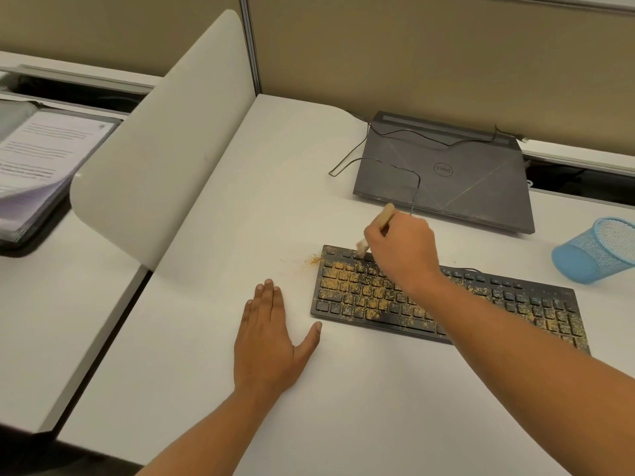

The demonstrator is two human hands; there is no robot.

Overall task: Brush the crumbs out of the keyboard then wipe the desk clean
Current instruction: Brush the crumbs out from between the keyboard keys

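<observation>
one brush (386,216) in right hand (403,250), at keyboard (360,293)

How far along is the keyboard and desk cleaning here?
Barely started. A little pile of crumbs sits on the desk off the left end of the keyboard. The right hand grips a brush, bristles on the top row; the left hand rests flat on the desk. Most keys are still covered in crumbs, and the desk wiping has not begun.

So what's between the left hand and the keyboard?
Only bare white desk, in the head view; spilled crumbs lie farther back, beside the keyboard.
</observation>
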